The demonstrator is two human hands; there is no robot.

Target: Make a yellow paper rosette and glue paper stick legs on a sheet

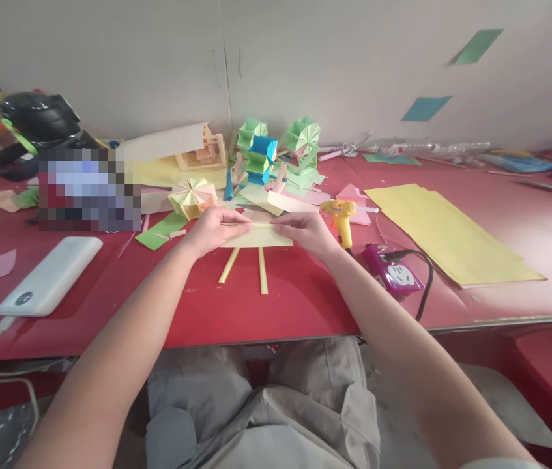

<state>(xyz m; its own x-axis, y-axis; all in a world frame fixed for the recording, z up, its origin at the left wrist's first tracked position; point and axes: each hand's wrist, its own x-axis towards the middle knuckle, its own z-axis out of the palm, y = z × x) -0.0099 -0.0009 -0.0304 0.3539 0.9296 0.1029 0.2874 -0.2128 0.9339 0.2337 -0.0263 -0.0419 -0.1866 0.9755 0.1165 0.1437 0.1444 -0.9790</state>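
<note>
Pale yellow paper piece (259,236) is pinched at both ends, fingers closed on it: left hand (214,228), right hand (307,229). Held over red table (266,299), two paper sticks (246,267) just below.

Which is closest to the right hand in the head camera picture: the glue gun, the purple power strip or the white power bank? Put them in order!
From the right hand:
1. Glue gun, just to its right.
2. Purple power strip, farther right, nearer the table edge.
3. White power bank, far across on the left.
</note>
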